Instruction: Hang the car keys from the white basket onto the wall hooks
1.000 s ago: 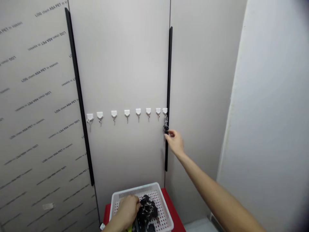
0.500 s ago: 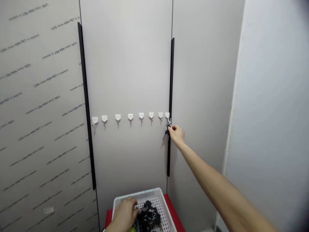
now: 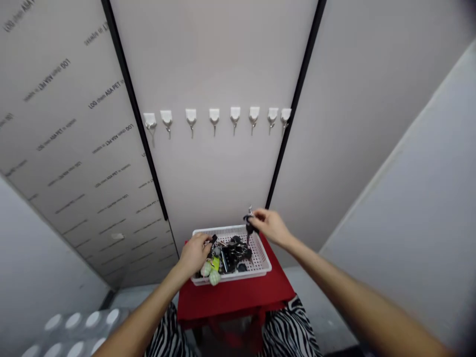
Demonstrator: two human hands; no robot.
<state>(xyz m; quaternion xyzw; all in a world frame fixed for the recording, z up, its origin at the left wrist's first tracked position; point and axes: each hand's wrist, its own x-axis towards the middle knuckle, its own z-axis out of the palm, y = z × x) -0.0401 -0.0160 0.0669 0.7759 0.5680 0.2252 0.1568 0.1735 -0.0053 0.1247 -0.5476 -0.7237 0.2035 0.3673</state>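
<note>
And the right hand [image 3: 270, 227] has the black key set [image 3: 250, 226] pinched above the basket's far right side! Over at far left, the left hand [image 3: 196, 254] closes on a small black item [image 3: 213, 239]. The white basket [image 3: 263, 255] sits on the red table [image 3: 230, 300], below white-backed hooks [image 3: 214, 114].
</note>
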